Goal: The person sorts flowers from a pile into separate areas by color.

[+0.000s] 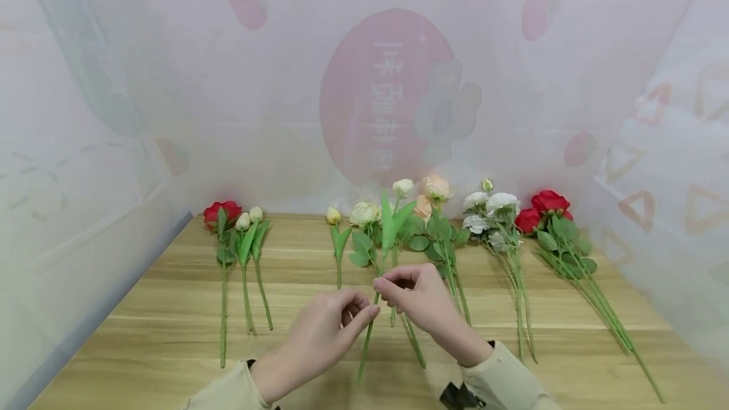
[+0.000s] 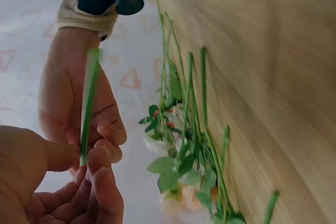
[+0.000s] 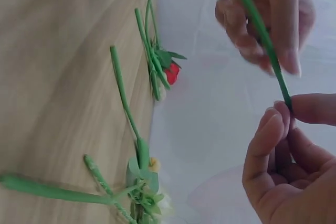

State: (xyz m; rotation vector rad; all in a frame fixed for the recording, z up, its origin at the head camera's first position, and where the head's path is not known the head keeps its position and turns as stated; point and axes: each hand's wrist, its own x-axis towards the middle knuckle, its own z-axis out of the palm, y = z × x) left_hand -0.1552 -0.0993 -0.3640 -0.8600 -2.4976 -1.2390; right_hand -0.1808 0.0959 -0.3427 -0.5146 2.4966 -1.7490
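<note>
In the middle of the head view, both hands hold the thin green stem point(image 1: 366, 350) of an artificial tulip above the table. Broad green leaves point(image 1: 388, 223) rise beyond the fingers, with a cream bud point(image 1: 403, 188) at their top. My left hand point(image 1: 324, 331) pinches the stem between thumb and fingers, lower down. Just above it, the thumb and fingertips of my right hand point(image 1: 424, 302) pinch the same stem. In the right wrist view the stem point(image 3: 260, 24) runs past the left fingers into the right hand's pinch.
On the wooden table point(image 1: 165, 328) lie a red rose point(image 1: 222, 212) and two white tulips point(image 1: 249, 217) at left, and a yellow tulip point(image 1: 333, 215) nearer the middle. Peach flowers point(image 1: 436, 187), white flowers point(image 1: 502, 203) and red roses point(image 1: 550, 202) lie rightward. A printed curtain point(image 1: 273, 100) hangs behind.
</note>
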